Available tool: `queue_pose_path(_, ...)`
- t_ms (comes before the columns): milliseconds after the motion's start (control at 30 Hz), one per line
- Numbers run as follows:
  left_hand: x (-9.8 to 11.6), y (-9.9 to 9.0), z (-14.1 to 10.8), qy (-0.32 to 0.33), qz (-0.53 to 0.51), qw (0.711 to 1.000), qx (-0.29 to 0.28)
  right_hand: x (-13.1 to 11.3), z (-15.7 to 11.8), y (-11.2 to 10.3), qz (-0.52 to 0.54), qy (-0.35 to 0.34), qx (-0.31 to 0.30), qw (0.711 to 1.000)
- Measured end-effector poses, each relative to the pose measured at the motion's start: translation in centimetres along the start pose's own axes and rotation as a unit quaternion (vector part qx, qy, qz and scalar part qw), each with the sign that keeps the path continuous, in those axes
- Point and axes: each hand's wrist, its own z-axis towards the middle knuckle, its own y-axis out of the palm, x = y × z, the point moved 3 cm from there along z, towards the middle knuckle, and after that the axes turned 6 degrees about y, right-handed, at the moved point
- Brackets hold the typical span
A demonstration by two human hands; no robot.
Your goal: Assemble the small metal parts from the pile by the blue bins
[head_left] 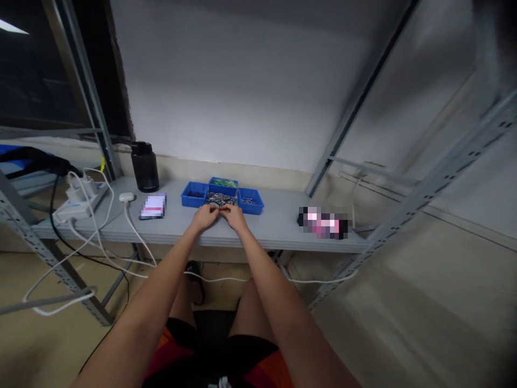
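Observation:
My left hand (205, 216) and my right hand (233, 215) meet in front of the blue bins, fingertips pinched together. Whatever sits between the fingers is too small to name. Just beyond them is a heap of small shiny metal parts (222, 199) in the middle bin. The left blue bin (186, 201) holds small dark pieces. In the right blue bin (258, 208) lie a few slim metal pieces. Behind, the back blue bin (212, 188) contains something green, perhaps in a plastic bag.
On the grey shelf (274, 229) stand a black bottle (144, 168) and a phone (153, 206) at left. A white charger (126, 198), power strip (81, 207) and loose cables lie further left. A blurred dark and pink object (323, 223) sits right. Metal uprights (339, 129) frame the shelf.

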Motion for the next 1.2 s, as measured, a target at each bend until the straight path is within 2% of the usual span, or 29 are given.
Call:
queue_pose_path(333, -0.35, -0.26, 0.12, -0.009, 0.022, 0.999, 0.034, -0.51, -0.29, 0.13, 0.023, -0.039, -0.042, 0.998)
queue_pose_path(567, -0.35, -0.27, 0.23, 0.004, 0.018, 1.000, 0.023, -0.46, -0.18, -0.01, 0.031, -0.039, -0.026, 0.998)
queue_pose_path(867, -0.43, -0.25, 0.11, 0.012, 0.015, 1.000, 0.017, -0.39, -0.17, -0.02, 0.017, -0.043, -0.033, 0.998)
queue_pose_path(1067, 0.01, -0.35, 0.16, 0.019, 0.011, 1.000, 0.008, -0.20, -0.05, -0.34, 0.025, -0.020, 0.036, 0.999)
queue_pose_path(1200, 0.08, -0.42, 0.11, 0.014, 0.014, 1.000, 0.008, -0.18, 0.04, -0.10, 0.021, -0.032, 0.014, 0.999)
